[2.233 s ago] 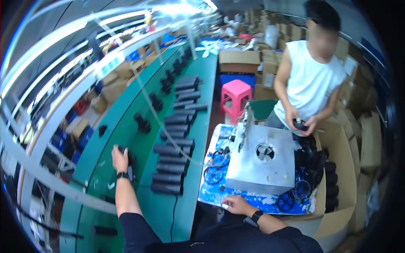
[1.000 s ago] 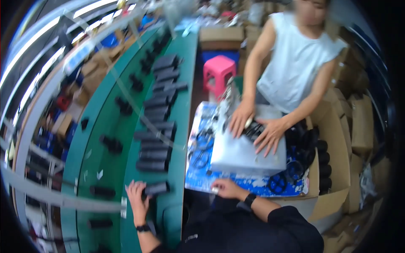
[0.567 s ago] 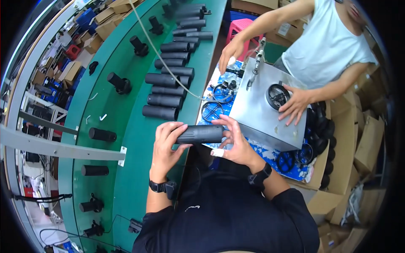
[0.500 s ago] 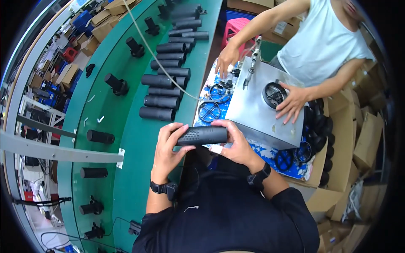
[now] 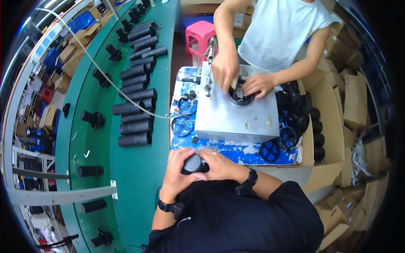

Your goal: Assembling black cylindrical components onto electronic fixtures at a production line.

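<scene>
Close to my body, I hold a black cylinder [image 5: 193, 164] with both hands; one round end shows between them and faces up toward me. My left hand [image 5: 177, 171] wraps its left side. From the right, my right hand [image 5: 220, 165] closes round it, with the thumb near the end. Most of the cylinder's length is hidden by my fingers. Beyond, a co-worker's two hands work at a black round part [image 5: 240, 100] on a metal box [image 5: 236, 122].
A green bench [image 5: 162, 84] on the left carries a row of black cylinders [image 5: 135, 127]. Black rings [image 5: 182, 125] lie on a blue, paint-worn table [image 5: 236, 157]. An open cardboard box [image 5: 333, 126] with black parts stands at the right; a pink stool [image 5: 200, 33] is behind. A pale hose [image 5: 105, 76] crosses the bench.
The cylinder has turned from lying sideways to end-up, and my hands have drawn closer together and lower. The co-worker's hand has moved from beside the metal box to the round part.
</scene>
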A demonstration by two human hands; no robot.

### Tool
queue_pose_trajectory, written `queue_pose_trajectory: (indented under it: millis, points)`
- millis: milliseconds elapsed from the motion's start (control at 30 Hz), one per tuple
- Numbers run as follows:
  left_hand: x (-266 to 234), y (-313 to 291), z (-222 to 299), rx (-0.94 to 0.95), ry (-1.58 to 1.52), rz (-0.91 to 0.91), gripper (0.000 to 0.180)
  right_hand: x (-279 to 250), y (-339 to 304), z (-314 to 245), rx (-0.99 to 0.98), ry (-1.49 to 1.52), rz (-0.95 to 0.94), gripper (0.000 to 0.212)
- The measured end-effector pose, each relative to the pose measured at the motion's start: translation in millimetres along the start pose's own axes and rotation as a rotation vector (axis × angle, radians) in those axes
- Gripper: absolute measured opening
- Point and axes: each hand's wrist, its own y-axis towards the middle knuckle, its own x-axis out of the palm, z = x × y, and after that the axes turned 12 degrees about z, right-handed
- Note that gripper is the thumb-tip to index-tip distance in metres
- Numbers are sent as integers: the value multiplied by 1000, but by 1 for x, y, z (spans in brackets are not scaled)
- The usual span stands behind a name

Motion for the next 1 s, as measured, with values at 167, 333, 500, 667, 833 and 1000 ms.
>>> queue_pose_trajectory:
  millis: [167,333,500,667,833,1000]
  points:
    - [12,-6,-17,-189,-188,48,69,-18,-9,-2,294,9,-82,79]
    - [1,-62,-100,-537,-290,275,37,-50,-34,10,397,-83,-10,78]
    - [0,-122,-132,-790,-507,456,20,-59,-36,7,559,64,-62,82]
    - [7,-115,-140,-768,-772,603,15,-63,-35,5,516,-54,-92,89]
    - [3,-122,-140,-774,-761,607,15,-154,38,-4,308,274,314,64]
    - [6,-122,-138,-766,-731,607,14,-200,87,80,162,-39,796,58]
